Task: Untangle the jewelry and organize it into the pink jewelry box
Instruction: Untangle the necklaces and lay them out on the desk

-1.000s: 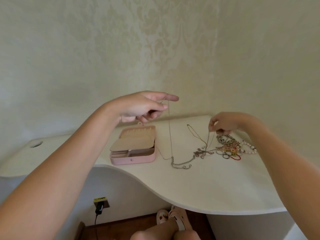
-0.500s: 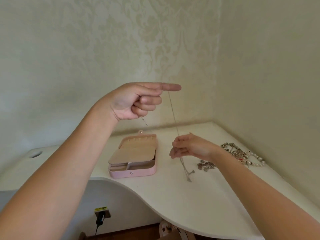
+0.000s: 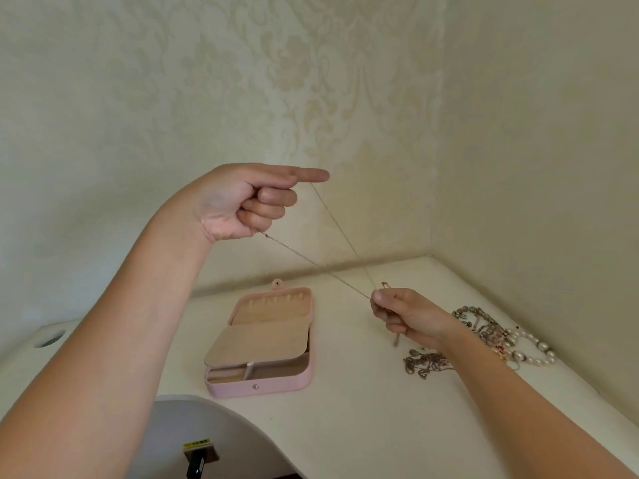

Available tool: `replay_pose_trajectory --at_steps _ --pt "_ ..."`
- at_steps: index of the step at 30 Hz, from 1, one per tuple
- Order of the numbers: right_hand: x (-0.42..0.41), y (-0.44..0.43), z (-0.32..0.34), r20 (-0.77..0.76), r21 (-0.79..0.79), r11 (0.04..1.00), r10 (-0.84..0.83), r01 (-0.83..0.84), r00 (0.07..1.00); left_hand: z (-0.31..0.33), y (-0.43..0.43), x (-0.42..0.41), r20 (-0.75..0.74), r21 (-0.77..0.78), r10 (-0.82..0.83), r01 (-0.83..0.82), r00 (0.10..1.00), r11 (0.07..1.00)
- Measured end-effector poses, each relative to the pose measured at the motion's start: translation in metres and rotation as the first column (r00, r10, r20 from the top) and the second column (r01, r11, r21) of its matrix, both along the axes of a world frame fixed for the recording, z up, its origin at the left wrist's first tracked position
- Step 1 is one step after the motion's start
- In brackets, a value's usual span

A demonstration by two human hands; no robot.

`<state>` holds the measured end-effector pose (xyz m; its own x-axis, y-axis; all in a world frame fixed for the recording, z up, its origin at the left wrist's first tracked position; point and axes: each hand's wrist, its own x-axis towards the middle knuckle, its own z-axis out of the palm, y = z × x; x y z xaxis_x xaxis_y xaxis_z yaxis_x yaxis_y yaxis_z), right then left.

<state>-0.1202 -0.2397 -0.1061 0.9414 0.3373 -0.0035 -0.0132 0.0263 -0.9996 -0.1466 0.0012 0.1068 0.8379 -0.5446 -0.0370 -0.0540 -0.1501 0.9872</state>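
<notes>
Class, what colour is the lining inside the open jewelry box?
Beige; the jewelry box shows best in the head view.

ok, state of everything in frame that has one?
pink jewelry box: open, flap partly over compartments
thin chain: taut between both hands
left hand: raised, holds chain
right hand: pinches chain
jewelry pile: tangled, on table

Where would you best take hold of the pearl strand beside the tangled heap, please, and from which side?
Probably pinch the pearl strand from above at its far-right curve, nearest the wall, where the beads lie free on the table; its left end runs into the tangled heap. The left hand and right hand hold the thin chain.
</notes>
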Motion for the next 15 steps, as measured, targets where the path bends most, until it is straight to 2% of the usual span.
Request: replay_pose_trajectory --at_steps 3,7,11,15 --pt "-0.001 -0.011 -0.002 -0.039 0.123 0.992 -0.026 0.030 0.999 0.005 0.004 0.012 0.047 0.082 0.062 -0.066 0.997 0.994" --pt "-0.002 -0.013 0.000 -0.017 0.004 0.995 -0.095 0.095 0.995 0.004 0.004 0.023 0.040 0.121 0.083 -0.087 0.996 0.989" --pt "-0.003 -0.011 0.002 0.067 -0.037 0.991 -0.123 0.126 0.990 0.000 0.001 0.026 0.030 0.135 0.070 -0.074 0.997 0.988" --pt "-0.004 -0.010 0.002 0.102 0.026 0.985 -0.170 0.168 0.980 -0.001 0.003 0.025 0.033 0.124 0.073 -0.076 0.997 0.989"
